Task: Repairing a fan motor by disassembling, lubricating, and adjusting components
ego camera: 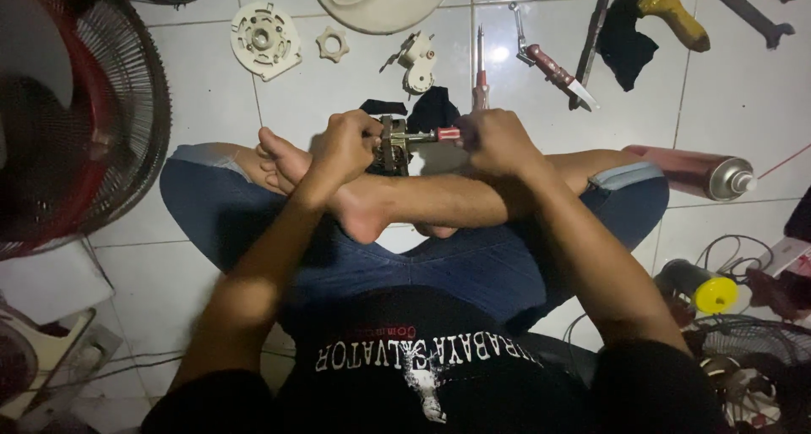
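Red-handled screwdriver (438, 134), clamped in the right hand (498, 142), lies horizontally, tip driving leftward into the small fan motor (393, 145) gripped by the left hand (345, 147).

Small metal motor block (392, 144) upright above crossed feet; red-handled screwdriver (429, 135) horizontal, tip touching it.

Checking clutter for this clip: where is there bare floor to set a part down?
Bare tile lies between the fan grille and the white round part, and between the knife and spray can. It is crowded by the hands: left hand, right hand, small motor.
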